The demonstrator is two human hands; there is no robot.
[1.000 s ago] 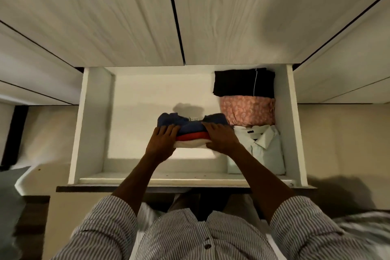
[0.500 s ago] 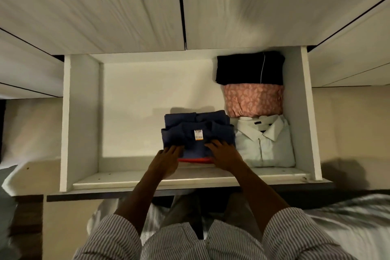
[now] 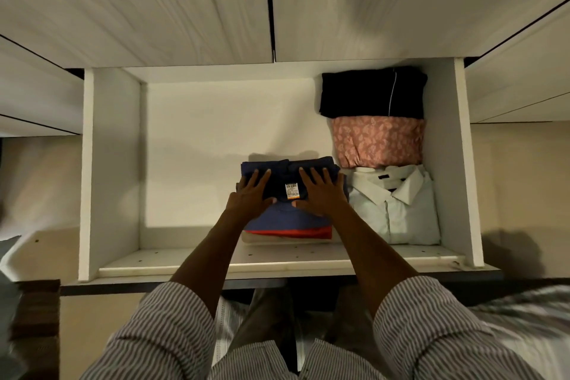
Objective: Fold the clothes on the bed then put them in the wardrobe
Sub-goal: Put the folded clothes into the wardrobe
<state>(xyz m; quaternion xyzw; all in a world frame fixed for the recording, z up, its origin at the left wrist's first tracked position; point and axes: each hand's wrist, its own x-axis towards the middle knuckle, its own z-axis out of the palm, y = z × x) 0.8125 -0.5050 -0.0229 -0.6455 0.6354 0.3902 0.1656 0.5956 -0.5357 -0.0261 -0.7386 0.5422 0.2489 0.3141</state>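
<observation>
Open wardrobe drawer: black garment at back right, pink patterned one in front of it, white collared shirt nearest, touching the navy folded stack. Stack sat mid-drawer by the front edge, with red and white layers underneath. Tag on top, print unreadable. Left hand and right hand lay flat on the stack, fingers straight, gripping nothing.
</observation>
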